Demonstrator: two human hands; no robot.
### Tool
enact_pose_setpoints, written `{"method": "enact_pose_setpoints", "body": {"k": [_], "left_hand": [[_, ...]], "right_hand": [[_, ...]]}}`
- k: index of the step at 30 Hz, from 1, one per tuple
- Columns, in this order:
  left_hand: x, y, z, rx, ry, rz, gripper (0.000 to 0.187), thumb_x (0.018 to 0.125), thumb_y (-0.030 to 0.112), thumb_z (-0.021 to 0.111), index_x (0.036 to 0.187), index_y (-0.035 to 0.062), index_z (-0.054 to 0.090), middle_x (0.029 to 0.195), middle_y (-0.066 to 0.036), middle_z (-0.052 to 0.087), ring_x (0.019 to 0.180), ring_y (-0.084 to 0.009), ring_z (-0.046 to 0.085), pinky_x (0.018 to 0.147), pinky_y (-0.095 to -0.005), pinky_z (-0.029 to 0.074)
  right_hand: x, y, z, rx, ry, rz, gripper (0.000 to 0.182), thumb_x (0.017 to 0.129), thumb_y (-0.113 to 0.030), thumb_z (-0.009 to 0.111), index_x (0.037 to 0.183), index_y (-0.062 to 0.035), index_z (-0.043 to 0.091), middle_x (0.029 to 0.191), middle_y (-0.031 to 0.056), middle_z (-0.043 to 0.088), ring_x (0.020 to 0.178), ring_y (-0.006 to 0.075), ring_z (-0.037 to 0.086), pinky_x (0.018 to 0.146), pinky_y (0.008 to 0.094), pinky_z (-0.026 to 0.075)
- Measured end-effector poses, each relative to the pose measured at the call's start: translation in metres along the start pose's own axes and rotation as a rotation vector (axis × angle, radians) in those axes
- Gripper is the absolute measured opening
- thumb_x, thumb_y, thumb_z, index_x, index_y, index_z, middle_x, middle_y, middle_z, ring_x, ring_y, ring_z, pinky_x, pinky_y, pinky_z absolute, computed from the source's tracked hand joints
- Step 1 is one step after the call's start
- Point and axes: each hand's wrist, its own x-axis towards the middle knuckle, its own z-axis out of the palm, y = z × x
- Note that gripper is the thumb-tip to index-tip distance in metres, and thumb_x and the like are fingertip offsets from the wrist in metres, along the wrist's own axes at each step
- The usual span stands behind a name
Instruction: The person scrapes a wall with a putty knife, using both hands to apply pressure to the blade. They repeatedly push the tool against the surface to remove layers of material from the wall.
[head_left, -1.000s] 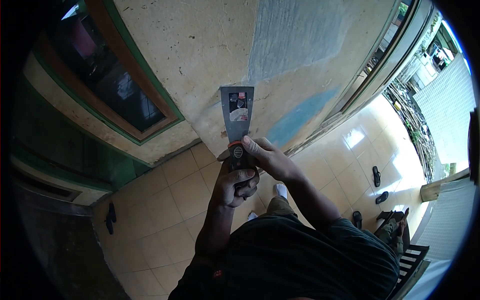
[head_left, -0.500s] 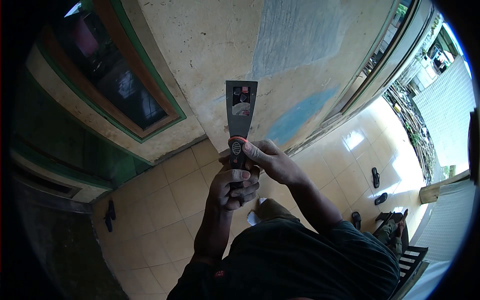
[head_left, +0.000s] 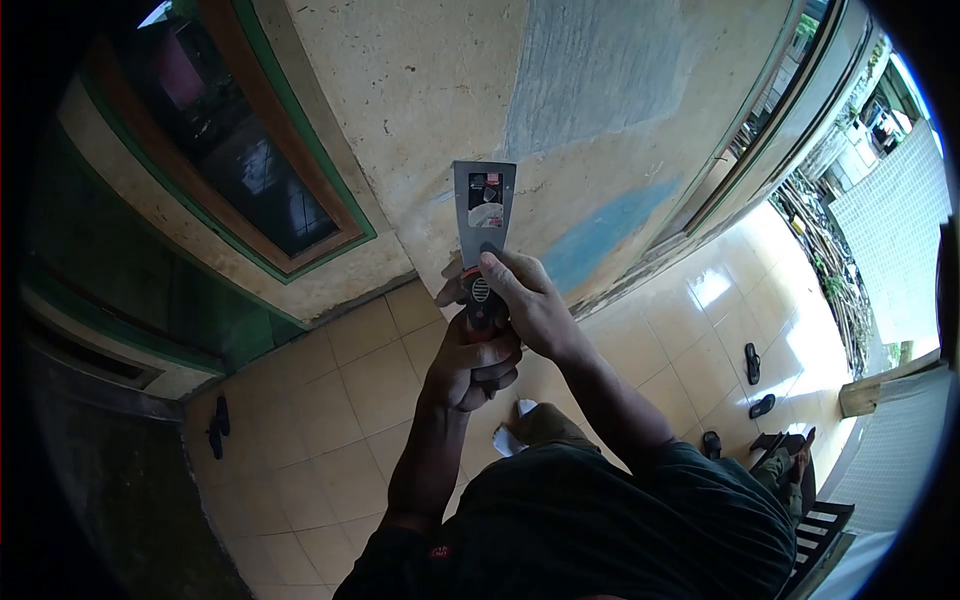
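From the head view, we see our left hand closed around the lower part of a scraper's handle, its fingers curled firmly over the dark grip. Our right hand pinches the same scraper higher up, thumb lying flat on the base of the blade and fingertips showing behind the handle's other side. The scraper stands between our hands with its broad edge pointing away from us, a label on its blade. Beyond it is a stained wall bearing a grey patch and a blue patch; we cannot tell whether the blade touches that wall. Below spreads the tiled floor.
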Motion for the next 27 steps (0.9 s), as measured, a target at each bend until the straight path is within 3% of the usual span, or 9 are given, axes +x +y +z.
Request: {"method": "enact_pose_setpoints", "body": {"k": [3, 6, 8, 9, 11, 12, 15, 19, 27], "left_hand": [[0.013, -0.010, -0.010, 0.362, 0.203, 0.205, 0.025, 0.073, -0.002, 0.060, 0.095, 0.0021, 0.050, 0.063, -0.001, 0.047, 0.040, -0.0066, 0.037, 0.035, -0.0211, 0.027], [0.018, -0.011, -0.009, 0.447, 0.262, 0.239, 0.028, 0.072, -0.001, 0.062, 0.097, 0.0020, 0.049, 0.063, -0.001, 0.048, 0.040, -0.0073, 0.039, 0.036, -0.0215, 0.027], [0.018, -0.012, -0.012, 0.435, 0.236, 0.252, 0.028, 0.072, -0.001, 0.064, 0.095, 0.0028, 0.050, 0.064, -0.002, 0.049, 0.041, -0.0070, 0.039, 0.036, -0.0212, 0.028], [0.017, -0.014, -0.013, 0.418, 0.214, 0.262, 0.027, 0.072, -0.002, 0.065, 0.094, 0.0037, 0.050, 0.065, -0.002, 0.050, 0.041, -0.0067, 0.039, 0.037, -0.0209, 0.028], [0.020, -0.017, -0.021, 0.456, 0.221, 0.297, 0.027, 0.072, -0.001, 0.064, 0.094, 0.0035, 0.049, 0.064, -0.001, 0.048, 0.041, -0.0067, 0.039, 0.037, -0.0210, 0.027], [0.022, -0.019, -0.024, 0.489, 0.232, 0.332, 0.027, 0.072, 0.000, 0.064, 0.094, 0.0032, 0.049, 0.063, 0.000, 0.046, 0.041, -0.0066, 0.039, 0.037, -0.0212, 0.026], [0.030, -0.029, -0.030, 0.517, 0.430, 0.437, 0.024, 0.072, -0.001, 0.061, 0.091, 0.0042, 0.048, 0.062, 0.001, 0.042, 0.041, -0.0061, 0.035, 0.037, -0.0219, 0.025], [0.029, -0.022, -0.034, 0.469, 0.262, 0.292, 0.022, 0.071, -0.005, 0.056, 0.085, 0.0093, 0.045, 0.060, 0.001, 0.039, 0.040, -0.0065, 0.028, 0.038, -0.0220, 0.021], [0.044, -0.017, -0.025, 0.530, 0.401, 0.334, 0.024, 0.067, -0.008, 0.049, 0.081, 0.0111, 0.043, 0.058, 0.000, 0.038, 0.036, -0.0056, 0.024, 0.034, -0.0213, 0.017]], "right_hand": [[0.009, 0.004, -0.004, -0.027, 0.096, -0.106, 0.037, 0.098, -0.030, 0.041, 0.101, 0.0033, 0.058, 0.086, 0.0120, 0.066, 0.078, 0.0155, 0.063, 0.071, 0.0261, 0.049], [0.008, -0.002, -0.006, -0.343, 0.274, -0.120, 0.020, 0.093, -0.016, 0.051, 0.094, 0.0039, 0.055, 0.085, 0.0120, 0.063, 0.075, 0.0164, 0.063, 0.069, 0.0273, 0.049], [0.004, -0.006, -0.003, -0.344, 0.497, -0.399, 0.018, 0.081, -0.011, 0.065, 0.081, 0.0007, 0.052, 0.080, 0.0137, 0.054, 0.073, 0.0203, 0.058, 0.067, 0.0315, 0.047], [0.003, -0.006, -0.004, -0.344, 0.499, -0.404, 0.018, 0.081, -0.011, 0.065, 0.081, 0.0007, 0.052, 0.080, 0.0137, 0.054, 0.073, 0.0203, 0.058, 0.067, 0.0315, 0.047], [0.004, -0.006, -0.009, -0.668, 0.446, -0.886, 0.017, 0.074, -0.004, 0.067, 0.081, -0.0021, 0.051, 0.079, 0.0097, 0.053, 0.078, 0.0216, 0.060, 0.067, 0.0324, 0.049], [0.007, -0.010, -0.009, -0.668, 0.447, -0.892, 0.017, 0.074, -0.004, 0.067, 0.081, -0.0021, 0.051, 0.079, 0.0097, 0.053, 0.078, 0.0216, 0.060, 0.067, 0.0324, 0.049], [0.036, -0.029, -0.005, -0.835, -0.070, -1.308, 0.019, 0.070, -0.012, 0.069, 0.073, -0.0054, 0.051, 0.073, 0.0068, 0.052, 0.074, 0.0249, 0.057, 0.066, 0.0359, 0.050], [0.062, -0.039, -0.009, -1.076, -0.381, -1.332, 0.028, 0.075, -0.026, 0.066, 0.061, -0.0080, 0.050, 0.062, 0.0034, 0.049, 0.061, 0.0207, 0.055, 0.056, 0.0338, 0.046], [0.091, -0.025, -0.021, -1.104, -0.317, -1.406, 0.042, 0.076, -0.033, 0.066, 0.050, -0.0107, 0.042, 0.047, 0.0014, 0.041, 0.044, 0.0207, 0.047, 0.043, 0.0321, 0.038]]}}
